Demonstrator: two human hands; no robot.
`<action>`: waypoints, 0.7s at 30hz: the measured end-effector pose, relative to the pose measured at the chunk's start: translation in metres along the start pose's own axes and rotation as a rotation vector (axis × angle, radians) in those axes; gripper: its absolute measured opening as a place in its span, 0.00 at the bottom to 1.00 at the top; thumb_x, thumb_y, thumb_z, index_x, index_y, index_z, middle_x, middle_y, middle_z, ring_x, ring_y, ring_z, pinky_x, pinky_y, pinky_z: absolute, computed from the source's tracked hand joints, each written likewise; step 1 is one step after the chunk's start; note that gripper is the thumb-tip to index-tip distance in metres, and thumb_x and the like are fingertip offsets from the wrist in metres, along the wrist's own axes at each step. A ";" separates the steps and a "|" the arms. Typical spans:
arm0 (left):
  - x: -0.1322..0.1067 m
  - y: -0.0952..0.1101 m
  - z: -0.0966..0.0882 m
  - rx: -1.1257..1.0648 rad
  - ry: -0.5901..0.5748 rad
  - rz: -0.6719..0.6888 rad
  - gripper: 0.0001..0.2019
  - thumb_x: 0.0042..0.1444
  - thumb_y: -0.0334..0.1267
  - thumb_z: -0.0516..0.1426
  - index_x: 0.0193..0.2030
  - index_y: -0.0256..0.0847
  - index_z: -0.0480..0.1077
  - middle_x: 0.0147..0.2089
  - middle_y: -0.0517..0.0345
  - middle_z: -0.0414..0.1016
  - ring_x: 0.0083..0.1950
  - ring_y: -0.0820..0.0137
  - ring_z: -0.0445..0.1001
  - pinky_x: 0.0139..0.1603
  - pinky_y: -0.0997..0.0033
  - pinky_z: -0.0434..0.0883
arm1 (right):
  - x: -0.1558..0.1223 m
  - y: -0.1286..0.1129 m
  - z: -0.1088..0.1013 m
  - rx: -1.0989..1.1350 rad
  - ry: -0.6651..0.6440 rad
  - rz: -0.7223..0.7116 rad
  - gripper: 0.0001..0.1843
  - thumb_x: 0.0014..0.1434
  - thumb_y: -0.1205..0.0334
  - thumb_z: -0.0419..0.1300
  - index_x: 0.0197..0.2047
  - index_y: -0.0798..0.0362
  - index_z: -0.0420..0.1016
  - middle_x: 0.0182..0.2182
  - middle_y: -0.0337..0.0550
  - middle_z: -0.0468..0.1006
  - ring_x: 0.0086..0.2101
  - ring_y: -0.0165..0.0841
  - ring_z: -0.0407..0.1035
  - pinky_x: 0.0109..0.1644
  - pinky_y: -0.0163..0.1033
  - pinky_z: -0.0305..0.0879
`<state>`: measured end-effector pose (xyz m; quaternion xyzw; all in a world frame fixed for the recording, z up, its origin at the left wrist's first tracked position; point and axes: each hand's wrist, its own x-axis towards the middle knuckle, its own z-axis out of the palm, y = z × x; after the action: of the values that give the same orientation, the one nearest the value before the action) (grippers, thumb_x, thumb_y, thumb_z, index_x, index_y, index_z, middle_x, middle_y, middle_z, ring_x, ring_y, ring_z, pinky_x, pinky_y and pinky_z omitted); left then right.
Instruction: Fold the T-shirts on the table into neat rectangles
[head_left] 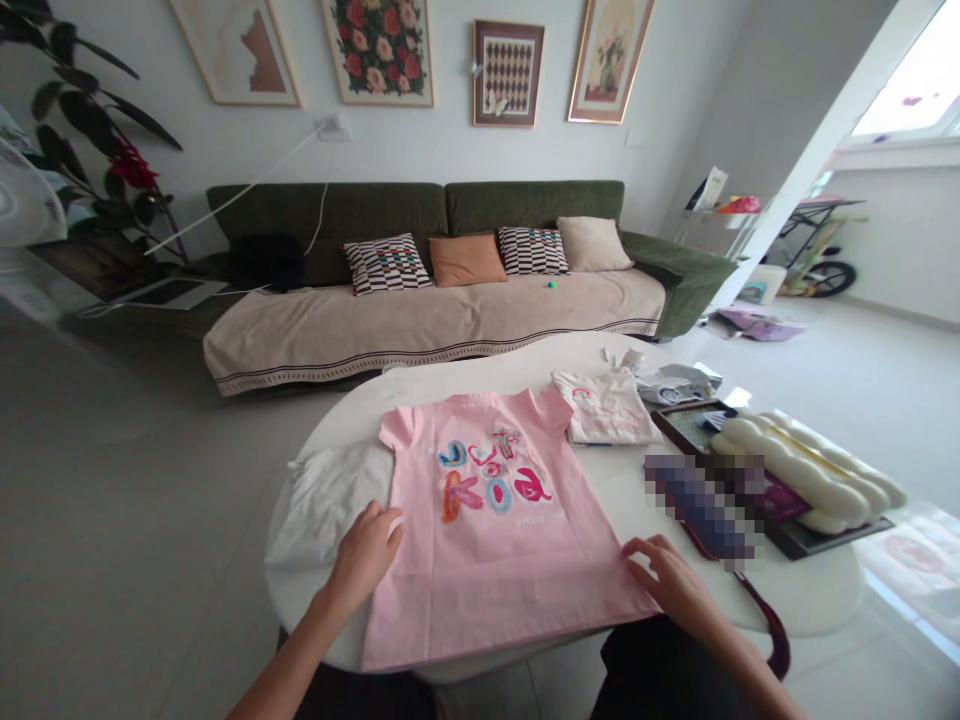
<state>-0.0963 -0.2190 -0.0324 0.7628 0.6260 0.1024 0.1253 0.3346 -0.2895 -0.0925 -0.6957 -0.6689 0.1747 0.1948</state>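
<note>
A pink short-sleeved T-shirt (510,560) lies spread flat on the white table, its colourful printed letters facing up and its hem towards me. My left hand (370,550) is at the shirt's left side edge, fingers closed on the cloth. On the opposite side, my right hand (667,580) pinches the right edge just above the hem between thumb and fingers. Beside my left hand rests a crumpled white, thin-looking piece (330,495). A folded white T-shirt (611,410) with a pink print lies beyond the pink shirt's right sleeve.
The oval white table (315,625) carries a dark tray (814,545) with a puffy cream-coloured item (810,470) at right. A blurred-out phone-like object (705,510) with a dark strap (769,620) lies nearer. Behind stands a green sofa (390,215) with cushions.
</note>
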 end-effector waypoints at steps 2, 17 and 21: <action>0.030 0.023 0.010 -0.001 0.082 0.139 0.19 0.58 0.36 0.43 0.52 0.37 0.66 0.51 0.46 0.67 0.53 0.65 0.64 0.54 0.66 0.60 | 0.015 -0.013 0.005 -0.084 0.118 -0.043 0.16 0.56 0.57 0.46 0.37 0.54 0.72 0.38 0.49 0.71 0.38 0.36 0.68 0.44 0.41 0.63; 0.082 0.042 0.084 0.096 0.019 0.058 0.27 0.57 0.50 0.45 0.63 0.54 0.46 0.68 0.57 0.36 0.66 0.53 0.32 0.57 0.37 0.38 | 0.146 -0.070 0.007 -0.170 0.110 0.037 0.17 0.58 0.61 0.46 0.48 0.54 0.68 0.44 0.47 0.72 0.45 0.34 0.66 0.46 0.37 0.60; 0.084 0.042 0.085 0.109 0.023 0.050 0.27 0.56 0.50 0.46 0.63 0.56 0.46 0.68 0.58 0.38 0.66 0.52 0.32 0.58 0.39 0.38 | 0.231 -0.073 -0.013 -0.207 0.215 0.243 0.20 0.58 0.60 0.45 0.49 0.62 0.65 0.43 0.58 0.71 0.43 0.39 0.66 0.42 0.38 0.60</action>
<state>-0.0143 -0.1493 -0.1001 0.7826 0.6130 0.0799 0.0737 0.2881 -0.0572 -0.0400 -0.8024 -0.5696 0.0518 0.1700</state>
